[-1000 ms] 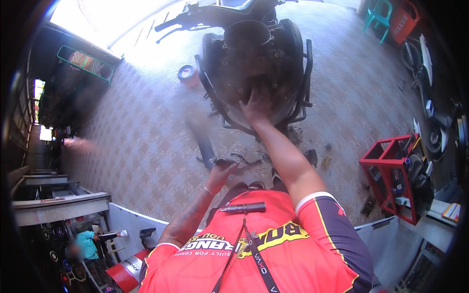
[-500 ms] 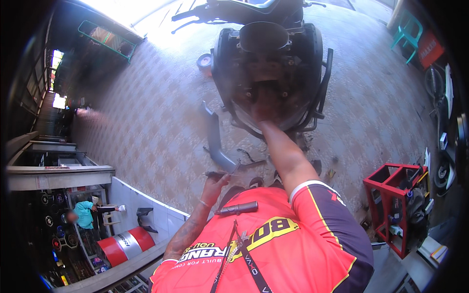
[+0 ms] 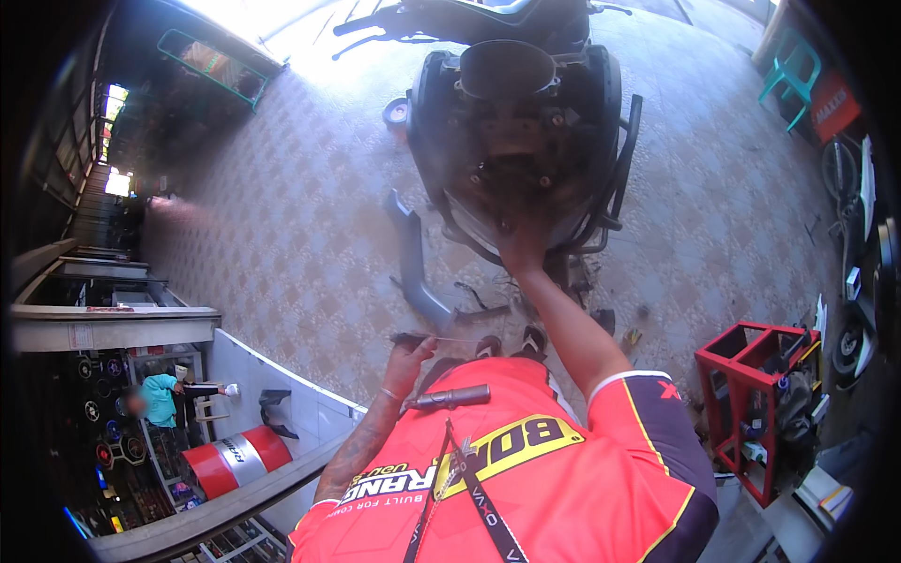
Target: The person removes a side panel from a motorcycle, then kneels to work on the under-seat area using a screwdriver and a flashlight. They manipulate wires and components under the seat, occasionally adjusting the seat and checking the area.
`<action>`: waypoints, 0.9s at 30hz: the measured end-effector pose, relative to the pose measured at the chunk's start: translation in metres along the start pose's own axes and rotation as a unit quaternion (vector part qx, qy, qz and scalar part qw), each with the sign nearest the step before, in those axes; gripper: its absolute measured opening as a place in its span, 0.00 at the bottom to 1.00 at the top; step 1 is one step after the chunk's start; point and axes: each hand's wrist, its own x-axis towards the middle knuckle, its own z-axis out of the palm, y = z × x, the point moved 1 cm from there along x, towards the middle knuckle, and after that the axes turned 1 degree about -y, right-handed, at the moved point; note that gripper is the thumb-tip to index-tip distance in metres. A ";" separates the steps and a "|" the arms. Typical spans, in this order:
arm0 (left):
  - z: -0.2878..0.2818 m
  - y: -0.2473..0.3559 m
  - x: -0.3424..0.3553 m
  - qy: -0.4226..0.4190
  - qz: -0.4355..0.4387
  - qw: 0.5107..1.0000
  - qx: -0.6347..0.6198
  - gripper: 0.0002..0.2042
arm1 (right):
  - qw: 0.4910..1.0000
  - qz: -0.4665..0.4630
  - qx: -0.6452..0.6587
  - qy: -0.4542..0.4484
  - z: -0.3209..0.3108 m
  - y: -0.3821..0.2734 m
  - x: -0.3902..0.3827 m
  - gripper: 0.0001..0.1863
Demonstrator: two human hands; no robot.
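Observation:
In my left hand (image 3: pixel 405 368), near my waist, is a screwdriver (image 3: pixel 413 338) with a dark handle and a thin shaft pointing right; the fingers are closed round it. My right hand (image 3: pixel 522 246) reaches ahead to the lower near side of a dark motorcycle (image 3: pixel 563 141) with inner parts and several bolts showing. Shadow and haze hide its fingertips, so I cannot tell whether it grips anything. A long, bent dark panel (image 3: pixel 410 249) lies on the floor left of the motorcycle.
A red metal rack (image 3: pixel 718 375) with tools stands at the right. Farther back is a green plastic chair (image 3: pixel 790 75). A small wheeled item (image 3: pixel 396 114) lies beside the motorcycle. At the lower left, another person (image 3: pixel 161 399) is near a red-and-white drum (image 3: pixel 239 462).
My right hand has drawn back toward me, down to the motorcycle's lower edge. My left hand still holds the screwdriver at about the same place.

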 end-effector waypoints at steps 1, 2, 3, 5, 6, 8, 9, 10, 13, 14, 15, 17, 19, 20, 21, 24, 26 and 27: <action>0.001 -0.001 0.000 0.003 -0.003 1.000 0.001 0.11 | 0.999 0.025 0.001 -0.029 -0.006 0.004 -0.015 0.27; 0.002 -0.002 0.000 -0.005 -0.003 1.000 0.003 0.11 | 0.997 0.048 0.040 -0.036 -0.011 0.009 -0.029 0.28; 0.003 -0.003 0.001 -0.010 -0.007 1.000 0.009 0.11 | 0.994 0.070 0.078 -0.041 -0.016 0.014 -0.042 0.29; 0.005 -0.003 0.004 -0.019 -0.013 0.999 0.034 0.12 | 0.983 0.113 0.135 -0.046 -0.023 0.026 -0.062 0.29; 0.006 -0.002 0.006 -0.024 -0.012 0.999 0.031 0.13 | 0.978 0.133 0.153 -0.048 -0.026 0.032 -0.070 0.28; 0.009 0.000 0.010 -0.024 -0.018 0.999 0.023 0.16 | 0.962 0.160 0.212 -0.056 -0.033 0.043 -0.080 0.28; 0.009 0.001 0.012 -0.036 -0.026 0.998 0.034 0.12 | 0.951 0.166 0.252 -0.062 -0.038 0.048 -0.084 0.28; 0.011 0.003 0.015 -0.043 -0.014 0.998 0.040 0.12 | 0.938 0.172 0.291 -0.069 -0.042 0.052 -0.087 0.28; 0.016 0.005 0.018 -0.042 -0.015 0.997 0.056 0.13 | 0.931 0.205 0.285 -0.095 -0.055 0.061 -0.093 0.26; 0.018 0.006 0.018 -0.049 -0.009 0.998 0.046 0.14 | 0.930 0.196 0.289 -0.116 -0.058 0.063 -0.094 0.27; 0.021 0.006 0.019 -0.050 -0.009 0.998 0.039 0.16 | 0.927 0.187 0.294 -0.137 -0.060 0.064 -0.095 0.27; 0.025 0.007 0.019 -0.056 -0.012 0.998 0.028 0.17 | 0.922 0.184 0.292 -0.174 -0.064 0.063 -0.095 0.28; 0.027 0.007 0.018 -0.059 -0.016 0.998 0.031 0.17 | 0.916 0.196 0.276 -0.216 -0.067 0.059 -0.094 0.31; 0.028 0.007 0.017 -0.060 -0.018 0.998 0.029 0.17 | 0.933 0.184 0.225 -0.211 -0.070 0.056 -0.093 0.33; 0.028 0.008 0.017 -0.061 -0.020 0.997 0.032 0.17 | 0.945 0.173 0.172 -0.218 -0.075 0.053 -0.091 0.34; 0.027 0.006 0.014 -0.060 -0.028 0.997 0.032 0.17 | 0.972 0.108 0.078 -0.194 -0.091 0.038 -0.081 0.37; 0.026 0.004 0.012 -0.056 -0.027 0.998 0.025 0.18 | 0.977 0.097 0.090 -0.167 -0.102 0.027 -0.071 0.37; 0.025 0.003 0.011 -0.048 -0.034 0.998 0.025 0.18 | 0.974 0.113 0.122 -0.155 -0.107 0.022 -0.066 0.36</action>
